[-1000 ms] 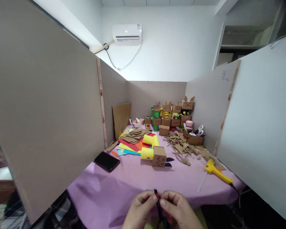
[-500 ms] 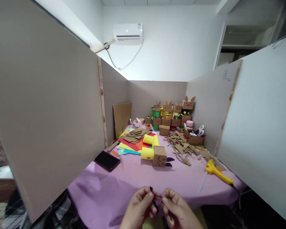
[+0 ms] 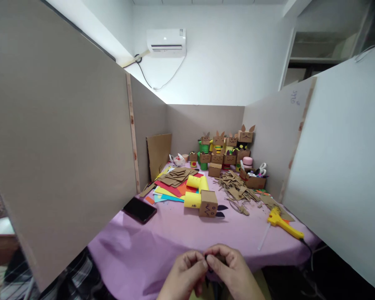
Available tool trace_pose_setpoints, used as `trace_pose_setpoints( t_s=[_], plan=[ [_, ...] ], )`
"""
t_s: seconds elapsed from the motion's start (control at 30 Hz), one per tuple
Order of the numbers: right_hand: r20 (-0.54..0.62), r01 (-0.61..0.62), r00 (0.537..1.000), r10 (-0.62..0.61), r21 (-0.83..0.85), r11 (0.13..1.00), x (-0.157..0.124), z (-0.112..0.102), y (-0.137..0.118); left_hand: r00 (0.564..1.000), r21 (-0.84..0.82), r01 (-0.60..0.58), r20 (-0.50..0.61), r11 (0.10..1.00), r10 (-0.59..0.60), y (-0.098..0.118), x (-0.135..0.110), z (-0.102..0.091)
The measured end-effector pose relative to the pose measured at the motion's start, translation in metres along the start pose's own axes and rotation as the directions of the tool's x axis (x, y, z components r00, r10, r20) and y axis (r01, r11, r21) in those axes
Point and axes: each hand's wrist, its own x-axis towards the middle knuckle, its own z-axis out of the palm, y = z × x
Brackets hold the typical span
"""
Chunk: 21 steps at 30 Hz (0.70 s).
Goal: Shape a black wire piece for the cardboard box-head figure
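My left hand (image 3: 186,273) and my right hand (image 3: 229,271) meet at the near edge of the table, fingertips pinched together on a small black piece (image 3: 207,261) that is mostly hidden between them. Beyond them on the purple cloth (image 3: 162,237) lies a cardboard cube with a drawn face (image 3: 208,203), joined to yellow paper rolls (image 3: 193,199), with dark paper ear shapes (image 3: 221,211) beside it.
A black phone (image 3: 140,209) lies at the left, a yellow glue gun (image 3: 281,223) at the right. Coloured paper sheets (image 3: 171,189), cardboard scraps (image 3: 237,191) and several finished box figures (image 3: 226,148) fill the back. Partition boards (image 3: 62,137) wall in both sides.
My hands have drawn closer together and now cover the black piece, which earlier stuck up between the fingertips. The view has shifted slightly.
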Motion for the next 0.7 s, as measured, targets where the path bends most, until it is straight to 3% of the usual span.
trace_pose_setpoints(
  t_s=[0.13, 0.3, 0.5, 0.6, 0.7],
  plan=[
    [-0.021, 0.027, 0.999, -0.028, -0.046, 0.999, -0.0002, 0.0009, -0.0027, 0.999, -0.051, 0.042, 0.028, 0.998, -0.041, -0.0023, -0.0012, 0.0028],
    [-0.052, 0.021, 0.999, -0.017, 0.072, 0.997, 0.0004, 0.0024, 0.0032, 0.993, -0.19, 0.114, 0.058, 0.975, -0.105, -0.0047, -0.0033, 0.0045],
    [-0.059, 0.021, 0.998, -0.016, 0.087, 0.996, 0.002, 0.0013, 0.0047, 0.995, -0.24, 0.101, 0.033, 0.966, -0.096, -0.0082, -0.005, 0.0033],
    [-0.04, 0.032, 0.999, -0.031, 0.031, 0.999, 0.0, -0.0019, 0.0049, 0.996, -0.254, 0.077, -0.014, 0.964, -0.083, -0.0068, -0.0048, 0.0013],
    [0.017, 0.056, 0.998, -0.054, -0.168, 0.984, -0.0052, -0.0039, 0.0045, 0.993, -0.283, 0.028, -0.098, 0.959, -0.058, -0.0029, -0.0041, -0.0013]
  ],
)
